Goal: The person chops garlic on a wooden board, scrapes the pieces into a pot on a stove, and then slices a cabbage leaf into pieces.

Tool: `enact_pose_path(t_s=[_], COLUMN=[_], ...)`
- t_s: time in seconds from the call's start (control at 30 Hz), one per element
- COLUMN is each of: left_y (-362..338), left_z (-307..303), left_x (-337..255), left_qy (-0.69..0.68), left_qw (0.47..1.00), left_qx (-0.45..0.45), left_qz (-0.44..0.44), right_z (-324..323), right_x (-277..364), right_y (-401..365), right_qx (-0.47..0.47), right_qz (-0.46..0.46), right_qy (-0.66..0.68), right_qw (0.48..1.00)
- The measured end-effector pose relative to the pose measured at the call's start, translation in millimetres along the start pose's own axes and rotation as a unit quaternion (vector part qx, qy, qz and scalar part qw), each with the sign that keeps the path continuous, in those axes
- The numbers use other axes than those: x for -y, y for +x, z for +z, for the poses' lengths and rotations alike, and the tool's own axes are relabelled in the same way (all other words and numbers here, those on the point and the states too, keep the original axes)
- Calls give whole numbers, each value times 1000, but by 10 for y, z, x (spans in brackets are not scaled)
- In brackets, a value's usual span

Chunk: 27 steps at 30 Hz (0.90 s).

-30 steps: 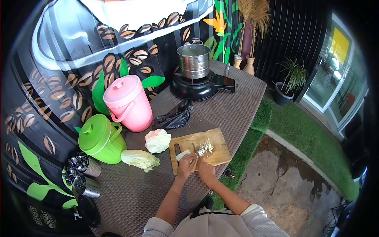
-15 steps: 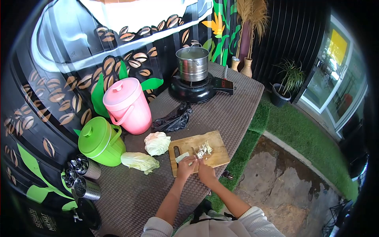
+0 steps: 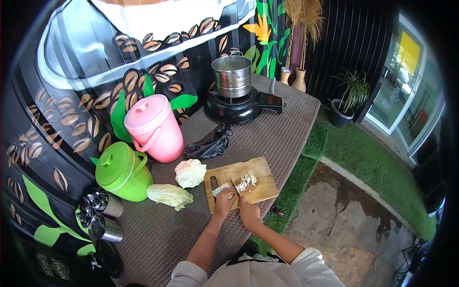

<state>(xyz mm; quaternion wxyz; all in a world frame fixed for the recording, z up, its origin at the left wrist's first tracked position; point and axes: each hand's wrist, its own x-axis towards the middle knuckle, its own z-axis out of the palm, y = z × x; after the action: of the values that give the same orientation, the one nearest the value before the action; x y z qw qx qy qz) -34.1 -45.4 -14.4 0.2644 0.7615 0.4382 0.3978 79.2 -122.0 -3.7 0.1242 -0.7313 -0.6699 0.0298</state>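
On a wooden cutting board, my left hand presses a pale, flat vegetable piece, fingers closed over it. My right hand is wrapped round a knife; its handle is hidden in my fist, and the blade stands just right of my left fingertips. Beyond the blade lies a small heap of finely cut whitish shreds. Left of the board sit a round cabbage and a long head of napa cabbage.
Behind the cabbages stand a pink lidded bucket and a green one. A steel pot rests on a black stove at the back. A black plastic bag lies nearby. Cutlery holders line the left side.
My right hand and the knife have shifted very slightly. The board, the cabbages and the shreds look the same.
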Motion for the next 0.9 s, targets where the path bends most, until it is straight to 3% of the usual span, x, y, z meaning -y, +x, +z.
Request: enact_pose_path(t_s=[0.2, 0.33, 0.53, 0.73, 0.83, 0.9], left_y=[-4, -1, -22, -63, -54, -58], left_z=[31, 11, 31, 60, 45, 34], left_x=[18, -1, 27, -20, 3, 3], left_qy=[-51, -63, -35, -29, -8, 12], left_qw=[998, 998, 998, 998, 999, 999], left_qx=[-26, -19, -28, -51, -40, -30], left_qz=[19, -9, 33, -20, -4, 24], right_z=[-283, -242, -159, -320, -240, -129], right_x=[-172, -95, -86, -185, -94, -46], right_y=[207, 40, 92, 201, 57, -13], right_qx=[103, 97, 90, 103, 121, 76], right_qz=[-6, -10, 30, -28, 13, 34], right_qy=[77, 46, 72, 103, 85, 57], right_qw=[992, 994, 993, 989, 989, 995])
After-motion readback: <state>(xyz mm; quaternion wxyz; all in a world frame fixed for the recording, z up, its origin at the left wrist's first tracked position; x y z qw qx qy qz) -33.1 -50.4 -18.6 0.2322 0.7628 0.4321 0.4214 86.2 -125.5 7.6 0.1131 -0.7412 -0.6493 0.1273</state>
